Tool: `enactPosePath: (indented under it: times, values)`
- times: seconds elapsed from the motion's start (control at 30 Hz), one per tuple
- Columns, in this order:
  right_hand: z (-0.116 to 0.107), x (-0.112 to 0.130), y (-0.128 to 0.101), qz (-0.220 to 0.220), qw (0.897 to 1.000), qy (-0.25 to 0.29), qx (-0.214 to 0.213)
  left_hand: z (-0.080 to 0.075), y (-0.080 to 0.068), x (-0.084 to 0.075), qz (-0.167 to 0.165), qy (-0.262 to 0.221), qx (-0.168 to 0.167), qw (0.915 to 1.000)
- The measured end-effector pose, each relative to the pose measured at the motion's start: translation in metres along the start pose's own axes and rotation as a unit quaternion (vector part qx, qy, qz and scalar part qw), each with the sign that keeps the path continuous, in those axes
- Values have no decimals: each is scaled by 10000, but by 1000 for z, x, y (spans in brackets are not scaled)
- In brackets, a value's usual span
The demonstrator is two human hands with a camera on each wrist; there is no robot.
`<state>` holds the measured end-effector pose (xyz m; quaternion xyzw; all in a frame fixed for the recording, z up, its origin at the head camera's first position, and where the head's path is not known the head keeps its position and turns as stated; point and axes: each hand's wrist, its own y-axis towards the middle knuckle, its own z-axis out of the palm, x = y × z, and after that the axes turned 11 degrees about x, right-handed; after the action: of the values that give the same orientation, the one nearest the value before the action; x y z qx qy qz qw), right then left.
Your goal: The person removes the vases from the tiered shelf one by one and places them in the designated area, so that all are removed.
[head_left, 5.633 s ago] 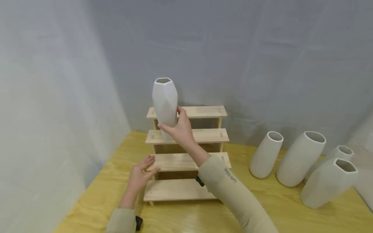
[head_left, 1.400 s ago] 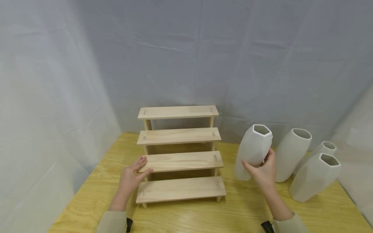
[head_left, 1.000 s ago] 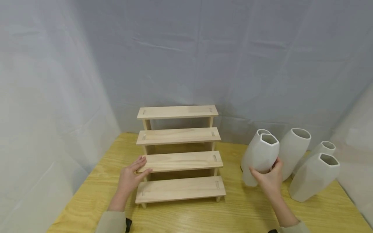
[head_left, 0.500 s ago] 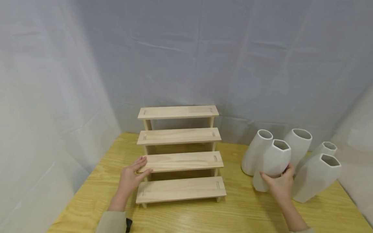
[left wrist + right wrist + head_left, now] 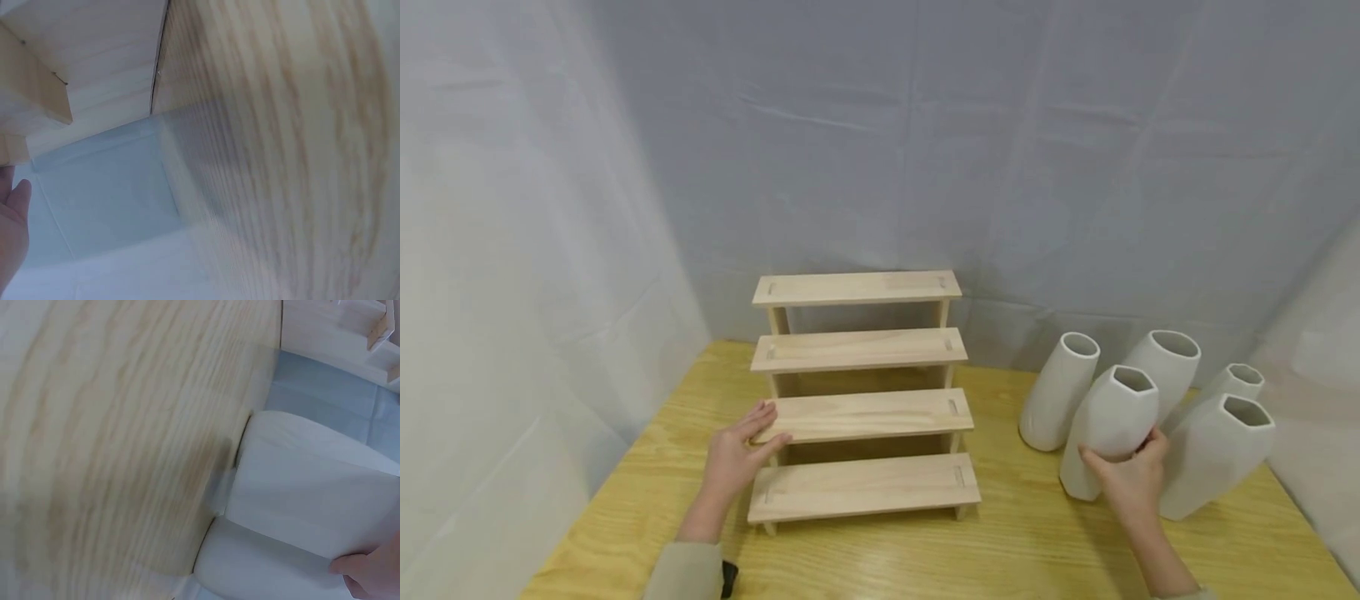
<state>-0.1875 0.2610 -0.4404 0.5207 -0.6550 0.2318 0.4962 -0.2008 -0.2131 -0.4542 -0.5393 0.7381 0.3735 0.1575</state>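
On the right side of the table, my right hand (image 5: 1131,479) grips a white faceted vase (image 5: 1112,417) low on its body, thumb on the near left side. The vase's five-sided mouth faces up and its base is down at the tabletop, among other white vases. My left hand (image 5: 733,458) rests on the left end of a wooden four-step stand (image 5: 865,487). Its fingers lie straight on the third board from the top, with the thumb by the front edge. In the left wrist view, only part of the left hand (image 5: 11,225) shows.
Close around the held vase stand a slim round-mouthed vase (image 5: 1058,400), a taller round-mouthed one (image 5: 1168,367), a partly hidden smaller one (image 5: 1236,383) and another faceted vase (image 5: 1217,458). A grey cloth (image 5: 850,150) hangs behind the wooden table (image 5: 865,567).
The faceted vase, earlier over the stand's upper left, has travelled right and down to the other vases in my right hand. The left hand stays on the stand.
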Motion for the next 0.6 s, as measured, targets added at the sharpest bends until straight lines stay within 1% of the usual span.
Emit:
enactPosePath:
  times: [0.37, 0.6]
  values:
    - [-2, -6, 0, 75, 10000, -10, -26, 0, -1, 1, -1, 161, -78, 9998]
    - [-1, -10, -2, 159, 9999, -64, -18, 1, 0, 1, -3, 143, -37, 9999]
